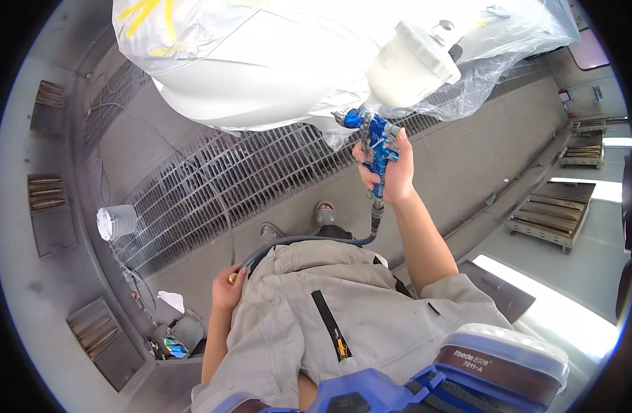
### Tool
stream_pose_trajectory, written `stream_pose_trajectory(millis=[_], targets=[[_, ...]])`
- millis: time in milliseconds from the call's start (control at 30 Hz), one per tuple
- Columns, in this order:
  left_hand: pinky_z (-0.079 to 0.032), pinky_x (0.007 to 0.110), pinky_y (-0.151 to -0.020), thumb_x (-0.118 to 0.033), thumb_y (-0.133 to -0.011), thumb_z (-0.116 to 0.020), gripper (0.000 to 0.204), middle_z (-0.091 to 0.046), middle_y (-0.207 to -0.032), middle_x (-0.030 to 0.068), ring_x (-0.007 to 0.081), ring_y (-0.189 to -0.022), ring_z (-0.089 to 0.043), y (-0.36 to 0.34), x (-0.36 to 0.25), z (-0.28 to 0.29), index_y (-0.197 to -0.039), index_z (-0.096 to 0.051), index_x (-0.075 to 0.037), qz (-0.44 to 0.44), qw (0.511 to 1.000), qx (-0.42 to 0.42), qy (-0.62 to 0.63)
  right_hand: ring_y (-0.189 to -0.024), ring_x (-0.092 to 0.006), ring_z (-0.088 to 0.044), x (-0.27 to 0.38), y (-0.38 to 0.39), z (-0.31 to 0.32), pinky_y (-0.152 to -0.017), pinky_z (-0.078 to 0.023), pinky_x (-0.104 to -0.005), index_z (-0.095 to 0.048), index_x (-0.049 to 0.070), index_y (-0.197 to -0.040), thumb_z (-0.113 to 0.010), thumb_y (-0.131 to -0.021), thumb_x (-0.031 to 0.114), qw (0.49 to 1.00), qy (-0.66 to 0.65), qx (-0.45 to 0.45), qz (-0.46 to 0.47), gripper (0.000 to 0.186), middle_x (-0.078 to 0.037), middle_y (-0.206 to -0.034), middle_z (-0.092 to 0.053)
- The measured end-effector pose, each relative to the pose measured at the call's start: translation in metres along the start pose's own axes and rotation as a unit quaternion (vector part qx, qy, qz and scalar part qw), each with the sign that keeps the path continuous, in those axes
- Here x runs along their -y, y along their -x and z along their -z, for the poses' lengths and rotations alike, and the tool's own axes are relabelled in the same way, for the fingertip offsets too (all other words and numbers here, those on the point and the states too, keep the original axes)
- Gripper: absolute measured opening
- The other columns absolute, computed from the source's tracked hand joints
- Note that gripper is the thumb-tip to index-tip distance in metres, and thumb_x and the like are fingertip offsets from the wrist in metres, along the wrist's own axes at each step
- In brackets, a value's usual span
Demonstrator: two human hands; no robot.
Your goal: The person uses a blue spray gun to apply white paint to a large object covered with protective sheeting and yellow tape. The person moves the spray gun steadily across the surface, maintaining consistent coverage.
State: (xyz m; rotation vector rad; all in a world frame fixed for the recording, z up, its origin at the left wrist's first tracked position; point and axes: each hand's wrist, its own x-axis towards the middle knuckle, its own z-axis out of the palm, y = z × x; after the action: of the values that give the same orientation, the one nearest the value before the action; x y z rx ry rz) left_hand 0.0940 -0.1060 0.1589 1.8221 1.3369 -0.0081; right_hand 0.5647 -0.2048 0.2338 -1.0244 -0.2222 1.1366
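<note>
My right hand [393,171] is wrapped round the handle of a blue spray gun [376,141], raised ahead of me. A white paint cup [409,69] sits on top of the gun, and its nozzle points left. From the bottom of the handle a dark air hose [316,239] curves across my waist to the left. Low at my left side, my left hand [229,286] is closed round that hose. Just beyond the gun is a glossy white car body panel [254,86], with plastic masking film [467,93] draped to its right.
Floor grating [212,186] runs under the panel. A white bucket [118,221] stands at the left, with a thin cable [140,117] on the floor nearby. A bin with scraps [181,337] is by the left wall. Wall vents [550,215] line the right.
</note>
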Motion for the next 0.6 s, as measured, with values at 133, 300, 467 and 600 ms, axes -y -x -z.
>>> stream_pose_trajectory(millis=[133,300,467,600], targets=[[-0.057,0.036,-0.083,-0.032,-0.095,-0.075,0.033,-0.077,-0.100,0.0179,0.0289,-0.092,-0.076,0.016,0.003,-0.005,-0.114,-0.076,-0.005,0.046,0.997,0.052,-0.020,-0.045,-0.0091,-0.038,-0.002,-0.001,0.012,-0.042,-0.036,-0.0286,-0.057,0.007,-0.116,-0.022,-0.103,0.070,1.000,-0.012,0.011,-0.005,0.073,-0.005,-0.086,-0.058],[-0.057,0.036,-0.086,-0.031,-0.093,-0.075,0.033,-0.077,-0.105,0.0173,0.0297,-0.098,-0.076,0.035,0.009,-0.011,-0.116,-0.076,-0.007,0.050,0.997,0.050,-0.019,-0.045,-0.0097,-0.039,-0.008,-0.004,0.014,-0.042,-0.037,-0.0288,-0.058,0.002,-0.107,-0.021,-0.103,0.070,0.999,-0.013,0.021,-0.022,0.077,-0.005,-0.085,-0.058],[-0.056,0.036,-0.088,-0.031,-0.094,-0.075,0.032,-0.077,-0.109,0.0169,0.0300,-0.101,-0.075,0.043,0.017,-0.007,-0.117,-0.076,-0.008,0.062,0.997,0.043,-0.003,-0.045,-0.0101,-0.040,-0.020,-0.013,0.002,-0.044,-0.036,-0.0282,-0.059,0.001,-0.101,-0.025,-0.101,0.073,0.999,0.006,0.026,-0.034,0.080,-0.005,-0.086,-0.062],[-0.056,0.036,-0.089,-0.031,-0.094,-0.075,0.032,-0.077,-0.111,0.0153,0.0316,-0.101,-0.074,0.033,0.031,0.004,-0.118,-0.077,-0.010,0.097,0.993,0.065,-0.012,-0.046,-0.0096,-0.040,-0.021,-0.017,-0.014,-0.043,-0.036,-0.0278,-0.059,0.001,-0.102,-0.026,-0.101,0.073,0.999,0.008,0.039,-0.030,0.079,-0.005,-0.086,-0.062]])
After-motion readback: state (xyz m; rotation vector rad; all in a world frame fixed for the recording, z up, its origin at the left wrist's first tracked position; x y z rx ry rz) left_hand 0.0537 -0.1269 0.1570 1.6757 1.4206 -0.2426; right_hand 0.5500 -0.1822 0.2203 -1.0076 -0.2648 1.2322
